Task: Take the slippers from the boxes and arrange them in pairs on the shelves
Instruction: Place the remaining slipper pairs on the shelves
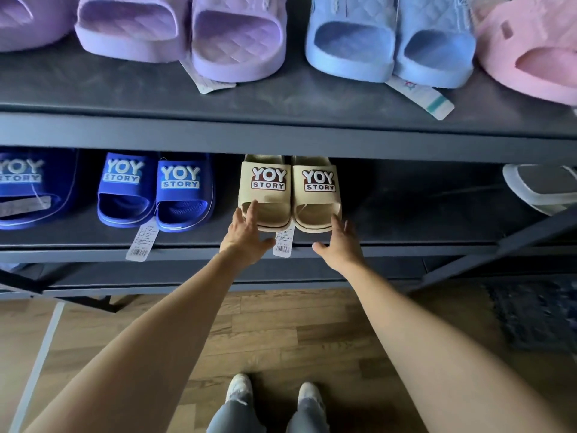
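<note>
Fingers straight, the left hand (246, 235) touches the beige rubber slide slippers (290, 195) ahead; the right hand (340, 242), spread wide, is just beside them.

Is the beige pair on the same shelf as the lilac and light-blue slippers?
No: the beige pair stands on the lower shelf beside the dark blue pair, one level below the lilac slippers.

beige slippers (290, 195): matt foam | shelf (281, 142): dark metal | floor (281, 339): wood
</note>
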